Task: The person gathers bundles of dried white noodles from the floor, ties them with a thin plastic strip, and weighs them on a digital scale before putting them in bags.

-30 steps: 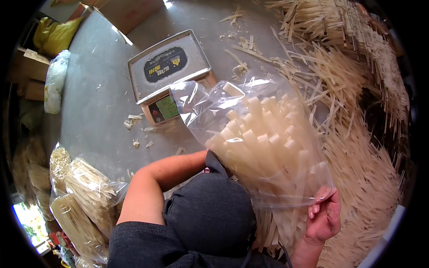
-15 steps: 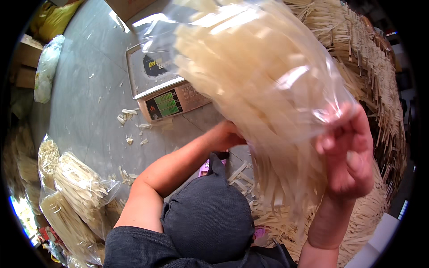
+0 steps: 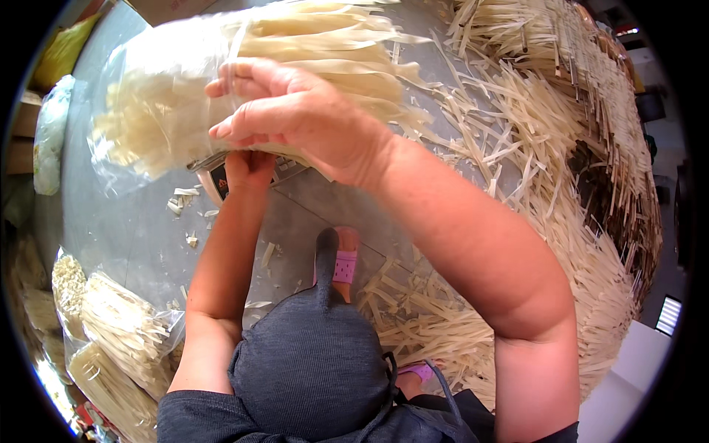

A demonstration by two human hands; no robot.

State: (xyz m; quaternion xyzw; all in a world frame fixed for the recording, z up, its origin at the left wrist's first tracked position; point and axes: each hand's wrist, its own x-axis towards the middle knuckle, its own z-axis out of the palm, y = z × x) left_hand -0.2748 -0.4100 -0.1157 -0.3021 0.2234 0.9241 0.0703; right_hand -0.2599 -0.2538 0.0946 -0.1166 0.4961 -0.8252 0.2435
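A clear plastic bag (image 3: 159, 96) is part-filled with pale flat strips that look like dried noodles (image 3: 325, 55). It lies sideways in the air, its closed end to the left and the loose noodle ends sticking out to the right. My left hand (image 3: 249, 168) grips it from below, its fingertips hidden under the bag. Against the bag's rim is my right hand (image 3: 295, 111), its fingers bent and its thumb apart from the forefinger. Below the bag, a digital scale (image 3: 214, 181) is mostly covered by it and by my left hand.
Loose dried noodles (image 3: 546, 140) are heaped along the right side and near my feet. Filled clear bags (image 3: 122, 317) stand at lower left. A pale full bag (image 3: 53, 136) and yellow sack (image 3: 66, 52) sit far left. Noodle scraps (image 3: 185, 196) litter the grey floor (image 3: 133, 244).
The bag has swung left and down over the scale, from upright-slanting to sideways. My right hand has crossed leftward with it, and its pinch on the bag's edge has loosened.
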